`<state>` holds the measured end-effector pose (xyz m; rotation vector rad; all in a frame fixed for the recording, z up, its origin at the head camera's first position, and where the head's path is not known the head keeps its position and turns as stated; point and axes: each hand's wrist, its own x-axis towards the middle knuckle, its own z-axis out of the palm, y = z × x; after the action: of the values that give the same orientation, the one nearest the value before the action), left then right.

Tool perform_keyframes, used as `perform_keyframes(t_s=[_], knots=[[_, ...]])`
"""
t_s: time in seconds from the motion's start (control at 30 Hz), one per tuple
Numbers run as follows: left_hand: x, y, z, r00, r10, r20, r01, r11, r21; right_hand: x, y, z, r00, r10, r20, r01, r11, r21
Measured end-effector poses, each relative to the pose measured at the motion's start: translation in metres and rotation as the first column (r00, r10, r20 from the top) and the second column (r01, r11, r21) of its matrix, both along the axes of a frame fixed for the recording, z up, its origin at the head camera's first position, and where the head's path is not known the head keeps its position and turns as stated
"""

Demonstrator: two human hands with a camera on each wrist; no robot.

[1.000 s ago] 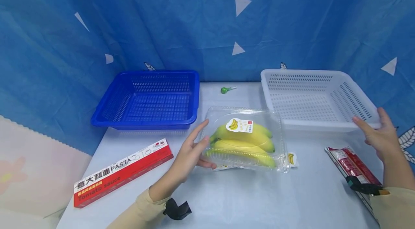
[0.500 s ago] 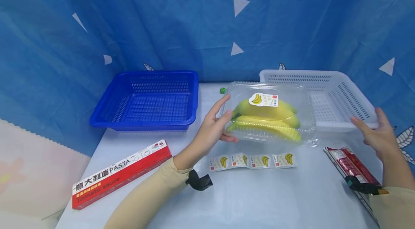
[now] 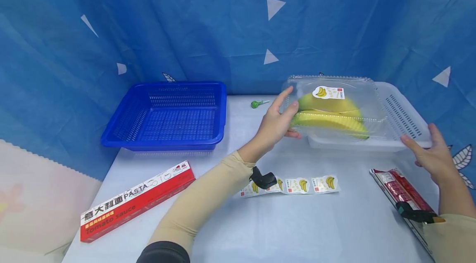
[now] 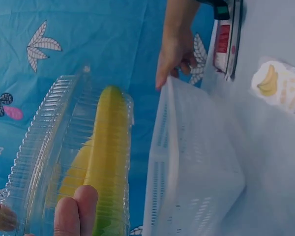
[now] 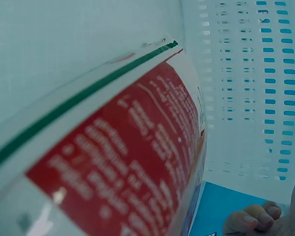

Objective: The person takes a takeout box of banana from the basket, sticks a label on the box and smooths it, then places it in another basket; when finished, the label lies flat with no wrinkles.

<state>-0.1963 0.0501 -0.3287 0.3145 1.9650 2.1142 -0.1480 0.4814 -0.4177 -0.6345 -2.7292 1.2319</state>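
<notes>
A clear plastic box (image 3: 366, 97) of yellow-green bananas (image 3: 327, 120), with a banana sticker on its lid, hangs over the white basket (image 3: 357, 145). My left hand (image 3: 275, 124) grips the box by its left end. In the left wrist view the left fingertips (image 4: 76, 209) press along the box's side, and a gap shows between box and basket rim. At the basket's front right corner my right hand (image 3: 433, 157) holds the rim, thumb on the inner side. The right wrist view shows that hand's curled fingers (image 5: 255, 216) beside the basket wall.
A blue basket (image 3: 163, 143) stands back left, with a red pasta box (image 3: 137, 201) in front. A green lollipop (image 3: 254, 104) lies between the baskets. A strip of banana stickers (image 3: 297, 185) is under my left forearm. A red and white packet (image 3: 403, 190) lies below my right hand.
My left hand has carried the banana box up and to the right, from the table's middle to over the white basket, uncovering the sticker strip. The right hand stays on the basket corner.
</notes>
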Motion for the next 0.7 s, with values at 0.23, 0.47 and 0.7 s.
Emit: perform_keyframes(t_s=[0.23, 0.47, 0.7], knots=[[-0.019, 0.037, 0.007, 0.999, 0.035, 0.006, -0.034, 0.997, -0.075, 0.002, 0.001, 0.001, 1.0, 0.017, 0.005, -0.017, 1.0, 0.008], [-0.032, 0.07, 0.003, 0.997, 0.075, 0.012, -0.073, 0.986, -0.147, 0.003, 0.003, 0.002, 0.999, 0.037, 0.008, -0.037, 0.999, 0.013], [-0.038, 0.096, -0.001, 0.996, 0.088, -0.003, -0.087, 0.971, -0.222, 0.005, 0.005, 0.004, 0.997, 0.067, 0.023, -0.066, 0.998, -0.019]])
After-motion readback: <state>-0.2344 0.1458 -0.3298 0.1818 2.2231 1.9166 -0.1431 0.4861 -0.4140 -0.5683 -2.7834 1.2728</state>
